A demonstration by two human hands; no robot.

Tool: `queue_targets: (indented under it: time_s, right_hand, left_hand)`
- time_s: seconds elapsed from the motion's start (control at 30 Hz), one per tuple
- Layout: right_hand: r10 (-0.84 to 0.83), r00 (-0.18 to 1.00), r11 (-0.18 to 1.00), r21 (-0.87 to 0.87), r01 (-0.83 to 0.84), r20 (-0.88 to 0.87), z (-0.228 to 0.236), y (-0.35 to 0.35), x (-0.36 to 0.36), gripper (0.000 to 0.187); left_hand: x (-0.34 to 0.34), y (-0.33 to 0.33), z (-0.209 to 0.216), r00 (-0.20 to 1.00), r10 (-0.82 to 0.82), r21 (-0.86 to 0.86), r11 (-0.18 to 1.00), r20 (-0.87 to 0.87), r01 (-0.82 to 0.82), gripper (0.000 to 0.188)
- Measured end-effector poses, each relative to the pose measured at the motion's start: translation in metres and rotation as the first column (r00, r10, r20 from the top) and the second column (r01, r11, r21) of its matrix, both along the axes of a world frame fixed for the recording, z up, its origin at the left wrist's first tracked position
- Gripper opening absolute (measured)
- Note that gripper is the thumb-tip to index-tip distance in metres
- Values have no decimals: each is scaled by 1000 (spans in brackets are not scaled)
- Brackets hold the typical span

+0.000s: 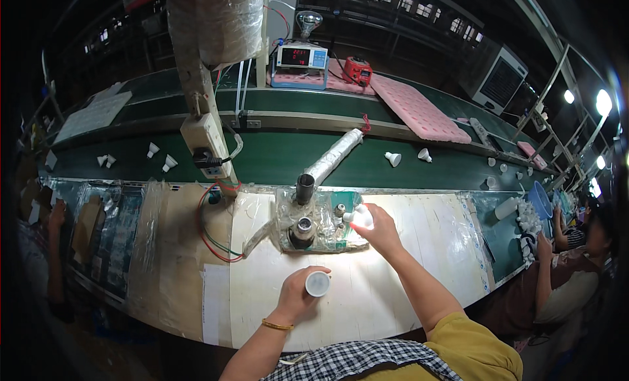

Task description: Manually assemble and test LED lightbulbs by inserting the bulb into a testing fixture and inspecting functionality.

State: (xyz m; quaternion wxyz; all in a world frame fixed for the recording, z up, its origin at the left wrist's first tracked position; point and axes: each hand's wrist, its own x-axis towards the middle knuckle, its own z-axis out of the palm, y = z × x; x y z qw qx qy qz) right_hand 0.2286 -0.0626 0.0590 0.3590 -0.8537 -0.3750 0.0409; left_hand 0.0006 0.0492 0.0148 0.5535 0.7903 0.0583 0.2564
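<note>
My left hand (295, 296) is wrapped round a white spotlight bulb (318, 284), its round frosted face turned up, just above the pale worktop. Farther forward, my right hand (382, 231) grips another white bulb (361, 216) between thumb and fingers. That bulb is at the right side of a test fixture (282, 240), a plastic-wrapped green board with black cylindrical holders and small metal sockets. Beside the bulb stands a small metal socket (340, 210); whether the two touch, I cannot tell. A wrapped tube (337, 157) slants back from the fixture.
Several white bulbs (392, 159) lie on the green conveyor belt (275, 152). Behind it are a digital meter (301, 57), a red device (358, 71) and pink foam (419, 109). A post with a power outlet (202, 145) rises left of the fixture. Other people sit at both sides.
</note>
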Motion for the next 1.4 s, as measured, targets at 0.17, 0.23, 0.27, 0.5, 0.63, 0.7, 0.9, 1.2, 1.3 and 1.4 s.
queue_targets:
  time_s: [0.17,0.23,0.27,0.5,0.63,0.7,0.9,1.2,1.3,1.4]
  right_hand:
    - [-2,981,999,-48,-7,-196,20,12,7,54]
    - [101,841,978,210,15,-532,31,35,23,57]
    - [152,845,956,295,7,-512,29,49,33,56]
    - [201,973,970,165,-181,-114,-3,204,73,63]
    - [287,957,934,213,-287,29,-26,233,88,60]
    - [287,943,877,350,-329,167,-37,230,113,49]
    - [-49,763,997,83,-5,644,-34,150,195,19]
    - [-365,832,718,-443,537,417,-28,15,306,47]
    - [-325,841,794,-358,490,432,-37,-4,287,40]
    - [-297,890,882,-259,395,346,-31,-20,237,35]
  left_hand:
    - [3,4,5,999,-5,-13,1000,-35,5,29]
    - [7,3,8,999,32,9,999,-33,-32,29]
    - [9,2,9,999,19,12,1000,-35,-18,29]
    - [12,-2,11,992,79,52,996,-94,-74,14]
    - [12,-7,8,981,125,23,992,-148,-123,15]
    - [15,-9,10,972,143,-16,989,-184,-149,14]
    - [15,-5,1,963,186,38,983,-196,-182,13]
    - [25,-5,6,956,169,112,983,-240,-146,14]
    - [17,-6,15,950,196,117,978,-244,-172,14]
    - [15,-5,13,968,137,61,990,-211,-127,16]
